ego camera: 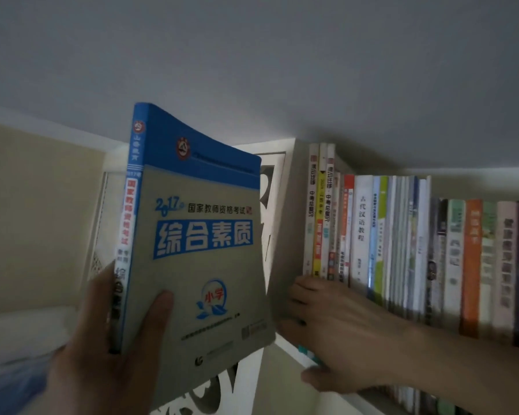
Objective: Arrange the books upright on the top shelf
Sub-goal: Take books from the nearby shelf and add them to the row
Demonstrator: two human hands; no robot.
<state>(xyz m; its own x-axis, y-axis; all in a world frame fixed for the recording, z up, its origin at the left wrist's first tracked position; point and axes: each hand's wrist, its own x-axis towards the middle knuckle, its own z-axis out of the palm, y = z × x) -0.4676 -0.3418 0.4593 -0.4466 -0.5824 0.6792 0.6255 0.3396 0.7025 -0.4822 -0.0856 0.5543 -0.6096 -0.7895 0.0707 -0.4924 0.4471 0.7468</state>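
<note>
To the left of the shelf, our left hand grips one blue-and-grey paperback upright, thumb across a cover reading "2017 国家教师资格考试 综合素质 小学". Our right hand rests with fingers curled against the white top shelf's edge, below a row of upright books; one white spine reads "古代汉语教程".

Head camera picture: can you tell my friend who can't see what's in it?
A left hand holds up a blue-and-grey book beside a top shelf filled with upright books. The right hand rests at the shelf's edge by the first books, under a plain ceiling.
</note>
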